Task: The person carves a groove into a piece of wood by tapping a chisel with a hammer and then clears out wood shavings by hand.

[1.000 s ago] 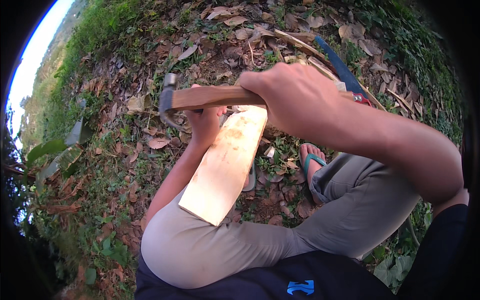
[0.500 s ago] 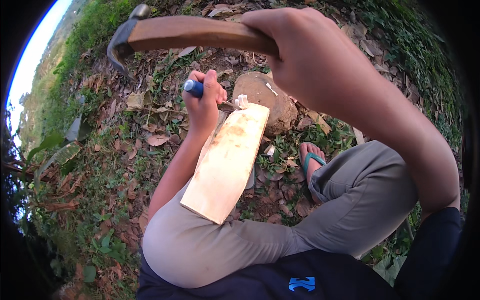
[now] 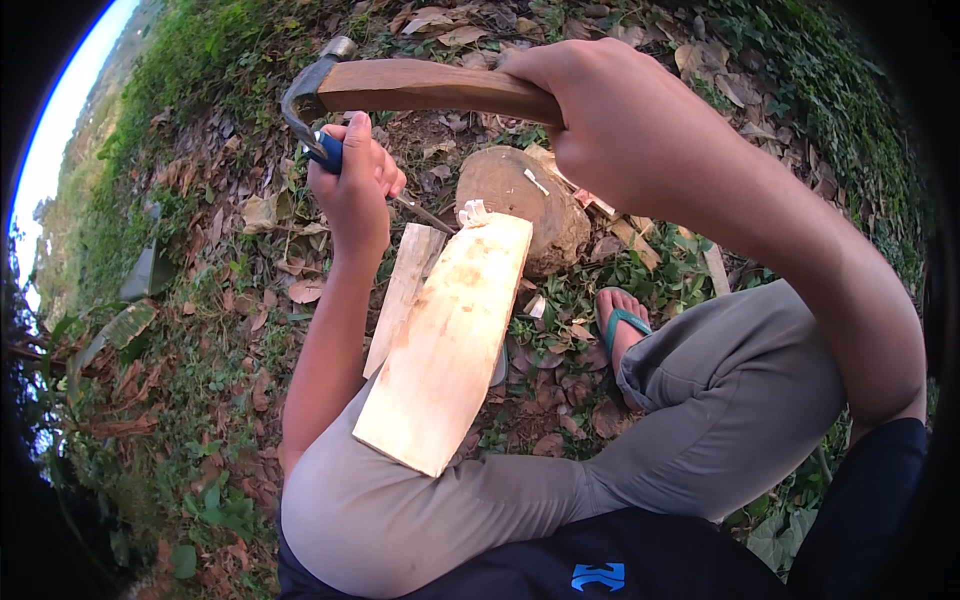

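Observation:
My left hand [image 3: 352, 185] is closed round the blue handle of a chisel [image 3: 424, 211]. The chisel's blade points right, its tip by the far left corner of a pale wooden board [image 3: 445, 345]. Curled wood shavings [image 3: 474, 213] stand at that far end. The board slopes from my left thigh up to a round log stump [image 3: 525, 205]. In my right hand [image 3: 625, 125] is the wooden handle of a claw hammer [image 3: 430, 86], held level above the stump. The hammer's head is beside the butt of the chisel handle and overlaps it in view; contact cannot be told.
A second, rougher piece of wood [image 3: 402, 290] lies along the board's left side. Wood scraps [image 3: 630, 240] rest to the right of the stump. My right foot in a green sandal [image 3: 624, 322] is on the leaf-covered ground [image 3: 250, 350]. Green plants [image 3: 820, 80] grow beyond.
My left hand has moved left with the chisel, baring more of its blade. The hammer has come down and right toward the chisel's butt. The board has shifted slightly nearer to me.

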Available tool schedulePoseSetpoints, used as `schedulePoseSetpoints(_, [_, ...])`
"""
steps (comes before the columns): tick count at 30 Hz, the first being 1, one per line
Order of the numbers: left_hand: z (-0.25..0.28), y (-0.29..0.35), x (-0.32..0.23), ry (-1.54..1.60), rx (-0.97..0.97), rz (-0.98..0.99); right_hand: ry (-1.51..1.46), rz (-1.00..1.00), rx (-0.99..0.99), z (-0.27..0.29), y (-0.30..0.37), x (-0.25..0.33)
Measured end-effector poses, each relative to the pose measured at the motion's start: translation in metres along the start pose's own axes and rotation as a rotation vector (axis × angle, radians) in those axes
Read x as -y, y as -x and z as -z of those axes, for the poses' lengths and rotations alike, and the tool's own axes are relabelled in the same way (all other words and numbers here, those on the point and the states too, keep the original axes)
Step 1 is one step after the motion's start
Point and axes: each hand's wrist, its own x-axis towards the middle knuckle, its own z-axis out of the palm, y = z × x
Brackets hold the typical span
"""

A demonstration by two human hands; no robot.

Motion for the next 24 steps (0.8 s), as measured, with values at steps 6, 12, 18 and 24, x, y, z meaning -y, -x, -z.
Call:
schedulePoseSetpoints(6, [-0.005,-0.002,0.003,-0.004,0.007,0.042,0.002,-0.039,0.031,0.000,-0.003,0.003])
schedulePoseSetpoints(12, [-0.008,-0.008,0.006,0.007,0.018,0.100,-0.001,-0.031,-0.004,-0.011,-0.003,-0.006])
schedulePoseSetpoints(18, [-0.012,-0.006,0.005,-0.047,0.002,0.089,0.057,0.014,-0.017,-0.009,-0.016,-0.003])
schedulePoseSetpoints(24, [-0.023,-0.003,0.008,-0.058,0.013,0.100,-0.062,-0.022,-0.075,-0.013,-0.021,0.000])
